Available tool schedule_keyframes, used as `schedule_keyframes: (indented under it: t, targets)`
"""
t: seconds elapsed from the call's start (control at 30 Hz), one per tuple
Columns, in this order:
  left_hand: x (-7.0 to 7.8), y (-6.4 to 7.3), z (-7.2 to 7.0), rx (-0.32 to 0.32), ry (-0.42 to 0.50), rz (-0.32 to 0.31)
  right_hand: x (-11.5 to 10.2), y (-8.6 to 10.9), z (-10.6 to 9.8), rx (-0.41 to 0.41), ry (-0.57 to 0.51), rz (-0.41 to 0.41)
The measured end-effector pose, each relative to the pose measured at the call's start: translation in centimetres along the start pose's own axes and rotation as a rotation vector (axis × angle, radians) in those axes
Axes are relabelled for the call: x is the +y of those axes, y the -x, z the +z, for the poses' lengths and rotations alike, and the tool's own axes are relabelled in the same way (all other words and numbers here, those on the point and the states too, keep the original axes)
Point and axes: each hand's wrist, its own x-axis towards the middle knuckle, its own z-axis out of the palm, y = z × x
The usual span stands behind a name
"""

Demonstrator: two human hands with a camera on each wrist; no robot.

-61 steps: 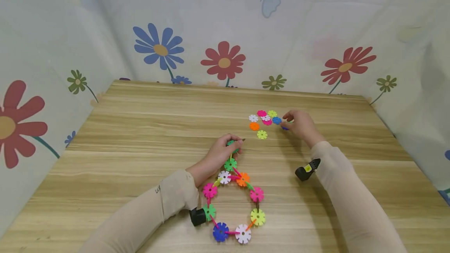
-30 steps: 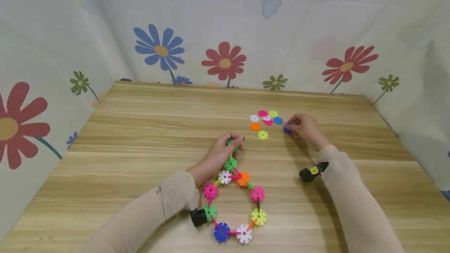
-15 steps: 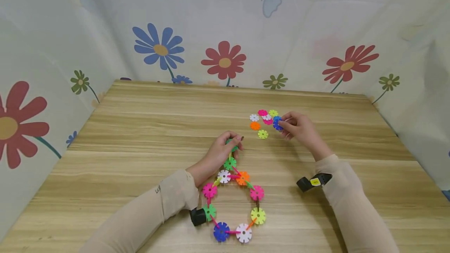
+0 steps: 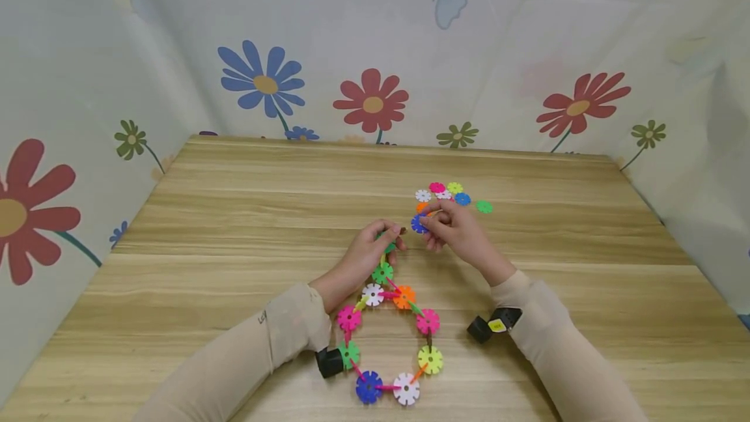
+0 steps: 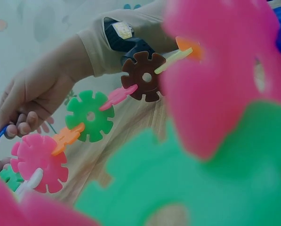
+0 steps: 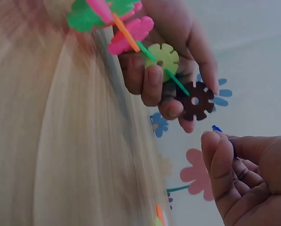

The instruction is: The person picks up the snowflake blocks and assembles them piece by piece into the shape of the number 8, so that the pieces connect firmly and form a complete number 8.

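My left hand (image 4: 374, 244) grips the upper end of a chain of notched plastic discs. In the right wrist view, a brown disc (image 6: 204, 107) sticks out past its fingertips, linked to a yellow-green disc (image 6: 170, 59). Below that hand the chain runs through a green disc (image 4: 383, 277) into a ring of linked discs, including a yellow one (image 4: 430, 368) and a dark blue one (image 4: 368, 396). My right hand (image 4: 463, 233) pinches a loose dark blue disc (image 4: 417, 225) between thumb and fingers. It is a short gap to the right of the brown disc.
Behind my right hand lie several loose discs: white (image 4: 422, 195), pink (image 4: 436, 187), yellow (image 4: 454, 187), light blue (image 4: 463, 199) and a partly hidden orange (image 4: 422, 206). A green disc (image 4: 484, 207) lies apart on the right. A flower-printed curtain (image 4: 328, 12) hangs behind the wooden table (image 4: 263, 213).
My right hand has lifted the dark blue disc from the right of the loose discs and carried it left toward my left hand. The left hand has stayed in place with the chain.
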Motion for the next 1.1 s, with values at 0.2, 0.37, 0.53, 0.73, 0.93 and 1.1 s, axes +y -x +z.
schedule_keyframes:
  t: [0.2,0.37,0.53,0.73,0.93,1.1]
  targets:
    - [-0.2,0.0,0.1,-0.018,-0.04,0.024,-0.2,0.0,0.8,-0.019,0.034,-0.059]
    - [-0.2,0.1,0.0,-0.036,-0.12,0.054,-0.1,0.1,1.2,-0.019,0.062,-0.101]
    - [-0.4,0.1,-0.1,-0.043,-0.192,0.07,0.6,0.1,1.9,-0.023,0.026,-0.117]
    - [-0.5,0.1,-0.1,-0.037,-0.137,0.047,0.8,0.0,2.2,-0.012,0.007,-0.114]
    - [-0.3,0.0,-0.2,-0.046,-0.05,0.02,0.8,-0.2,1.9,-0.006,0.033,-0.09]
    - [-0.1,0.0,-0.3,-0.034,-0.035,0.03,1.0,-0.3,0.9,0.015,0.019,-0.071]
